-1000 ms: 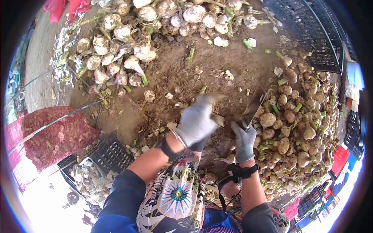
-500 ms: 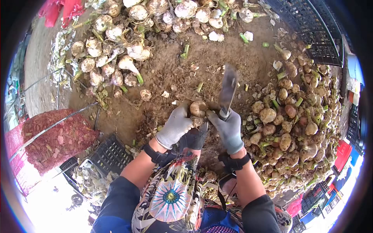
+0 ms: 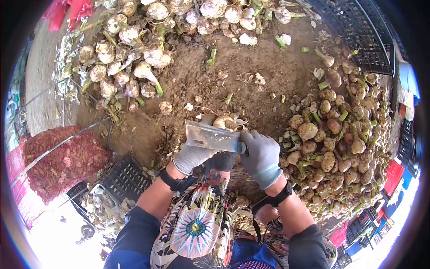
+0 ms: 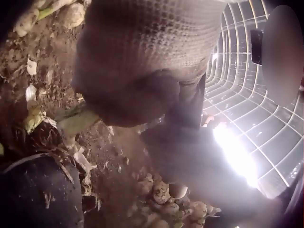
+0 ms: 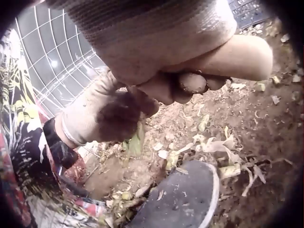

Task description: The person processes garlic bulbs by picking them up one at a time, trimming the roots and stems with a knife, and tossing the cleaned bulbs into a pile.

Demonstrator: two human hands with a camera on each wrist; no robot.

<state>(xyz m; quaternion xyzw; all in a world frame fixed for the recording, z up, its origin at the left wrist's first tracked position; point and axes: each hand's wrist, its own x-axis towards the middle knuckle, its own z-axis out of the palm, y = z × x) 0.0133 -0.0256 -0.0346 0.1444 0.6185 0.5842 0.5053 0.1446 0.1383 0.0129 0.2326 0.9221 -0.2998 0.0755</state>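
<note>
My gloved left hand (image 3: 195, 156) grips a garlic bulb (image 3: 225, 122), whose rounded top shows beyond the blade. In the left wrist view the left hand (image 4: 142, 61) hides the bulb, and a green stem (image 4: 78, 121) sticks out beside it. A broad cleaver (image 3: 212, 136) is held by my gloved right hand (image 3: 262, 154), its blade lying level across the left fingers and the near side of the bulb. In the right wrist view the fingers of the right hand (image 5: 156, 47) curl round the pale handle (image 5: 242, 57), and the left hand (image 5: 102, 114) is close by.
A large heap of trimmed garlic (image 3: 345, 157) lies on the right. Garlic with stems (image 3: 130, 58) is piled at the back left. A red mesh sack (image 3: 65, 159) and a black crate (image 3: 125, 177) are on the left; another black crate (image 3: 354, 31) stands back right.
The left hand brought a garlic bulb in front of the body. The right hand moved in from the right and swung the cleaver from pointing away to lying leftward across the bulb.
</note>
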